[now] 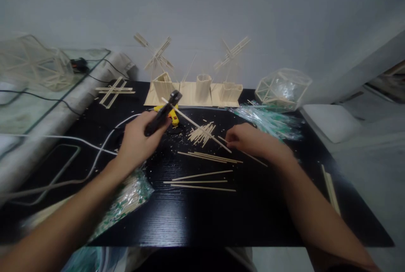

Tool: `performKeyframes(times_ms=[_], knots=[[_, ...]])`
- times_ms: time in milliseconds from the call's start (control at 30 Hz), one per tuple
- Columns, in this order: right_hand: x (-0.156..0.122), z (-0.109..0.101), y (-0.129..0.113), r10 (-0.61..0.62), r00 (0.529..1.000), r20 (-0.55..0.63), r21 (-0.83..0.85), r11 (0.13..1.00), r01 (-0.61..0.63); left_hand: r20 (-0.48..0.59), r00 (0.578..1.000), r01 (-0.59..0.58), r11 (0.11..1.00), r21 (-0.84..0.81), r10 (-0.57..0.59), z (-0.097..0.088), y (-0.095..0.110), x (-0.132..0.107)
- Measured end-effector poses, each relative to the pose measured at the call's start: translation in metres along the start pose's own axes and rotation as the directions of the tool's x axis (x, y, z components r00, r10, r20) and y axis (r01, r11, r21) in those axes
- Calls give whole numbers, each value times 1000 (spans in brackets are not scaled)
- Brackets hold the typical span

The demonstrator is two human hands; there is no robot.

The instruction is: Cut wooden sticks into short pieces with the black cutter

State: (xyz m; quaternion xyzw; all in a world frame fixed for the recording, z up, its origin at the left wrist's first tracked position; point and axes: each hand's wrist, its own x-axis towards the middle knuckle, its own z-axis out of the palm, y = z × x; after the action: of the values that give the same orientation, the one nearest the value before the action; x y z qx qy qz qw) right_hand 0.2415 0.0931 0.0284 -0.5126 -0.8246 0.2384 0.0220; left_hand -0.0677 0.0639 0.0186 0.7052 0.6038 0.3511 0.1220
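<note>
My left hand (pixel 139 137) is closed around black-handled pliers (pixel 161 113), their head pointing up and away. A long thin wooden stick (pixel 196 124) slants from beside the pliers' head down to the right; I cannot tell whether the jaws grip it. My right hand (pixel 245 139) is closed in a pinch near the stick's lower end, and another thin stick (pixel 257 160) shows on both sides of its fingers. Between the hands lies a pile of short cut sticks (pixel 202 133). Behind my left hand is a yellow glue gun (pixel 173 116), partly hidden.
Several long sticks (pixel 199 187) lie on the black table (pixel 202 221). At the back stand stick-built windmill models (pixel 204 88) on wooden bases. Plastic-wrapped stick bundles (pixel 268 120) lie right and front left. A white cable (pixel 98 153) crosses the left side. A polyhedron frame (pixel 283 88) stands back right.
</note>
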Motion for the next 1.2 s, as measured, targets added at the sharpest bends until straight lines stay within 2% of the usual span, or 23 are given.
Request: performKeyframes(times_ms=[67, 133, 233, 367, 467, 533, 567, 633, 700, 800, 900, 1200], knots=[[10, 9, 9, 103, 994, -33, -88, 991, -105, 77, 997, 17, 999, -40, -14, 11, -1, -5], [19, 18, 14, 143, 988, -56, -133, 980, -150, 198, 980, -8, 999, -45, 16, 18, -2, -9], [28, 30, 19, 157, 986, -57, -144, 976, -163, 342, 935, -84, 995, -45, 94, 22, -3, -15], [28, 34, 16, 144, 987, -66, -150, 977, -152, 411, 900, -140, 989, -48, 147, 26, -6, -22], [22, 29, 2, 49, 991, -127, -7, 999, -50, 423, 895, -150, 989, -16, 143, 29, -8, -25], [17, 25, -13, -67, 993, -100, 254, 963, 91, 417, 898, -158, 987, 11, 139, 31, -8, -26], [14, 23, -21, -128, 991, -48, 407, 903, 136, 414, 901, -158, 987, 26, 133, 32, -8, -27], [9, 24, -37, -202, 978, 44, 651, 749, 125, 409, 906, -148, 987, 59, 112, 32, -9, -27], [5, 31, -51, -161, 986, 45, 774, 630, 67, 403, 911, -126, 989, 76, 85, 32, -10, -28], [3, 46, -67, -14, 997, -78, 826, 559, 73, 403, 913, -95, 994, 59, 64, 32, -11, -28], [3, 60, -74, 56, 985, -165, 840, 531, 111, 401, 914, -92, 995, 39, 68, 31, -11, -29], [4, 69, -75, 85, 980, -179, 879, 462, 120, 412, 910, -66, 996, 60, 36, 30, -8, -28]])
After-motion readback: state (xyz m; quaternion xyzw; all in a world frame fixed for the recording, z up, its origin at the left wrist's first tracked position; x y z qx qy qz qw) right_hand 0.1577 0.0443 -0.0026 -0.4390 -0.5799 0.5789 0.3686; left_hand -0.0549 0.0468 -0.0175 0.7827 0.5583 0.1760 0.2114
